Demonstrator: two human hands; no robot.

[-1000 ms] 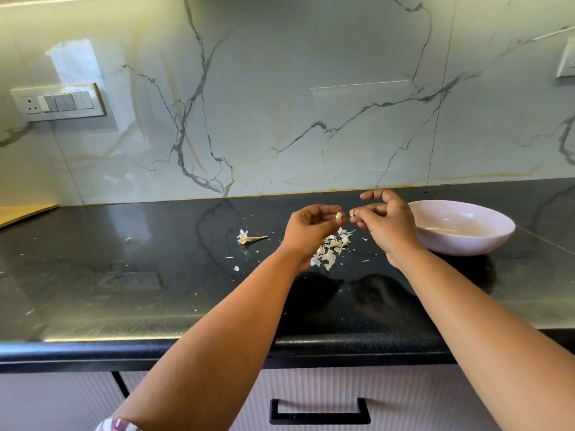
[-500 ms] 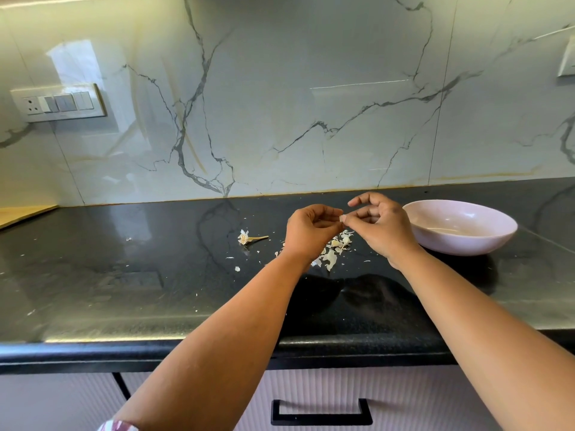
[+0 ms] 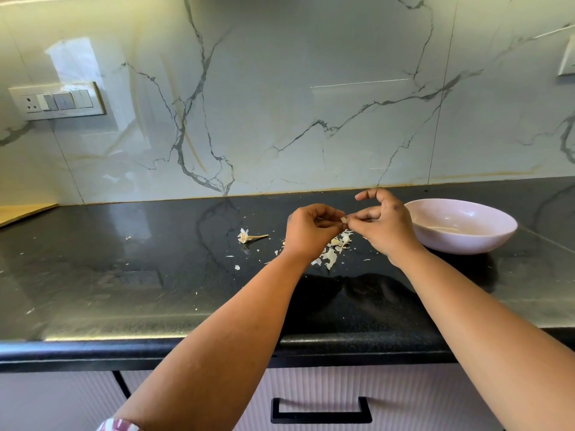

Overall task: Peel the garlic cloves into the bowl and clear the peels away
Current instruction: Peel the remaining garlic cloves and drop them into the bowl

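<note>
Left hand (image 3: 311, 231) and right hand (image 3: 384, 223) both pinch garlic clove (image 3: 343, 219) above peels (image 3: 334, 251); pink bowl (image 3: 466, 241) just right.

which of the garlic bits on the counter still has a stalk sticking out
The garlic stem, lying apart to the left of the left hand. A thin stalk points right from its papery base; the peels under the hands are only flat flakes.

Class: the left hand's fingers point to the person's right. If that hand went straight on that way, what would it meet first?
Almost at once the right hand, whose fingers pinch the same garlic clove as the left hand; the bowl lies beyond it.
</note>
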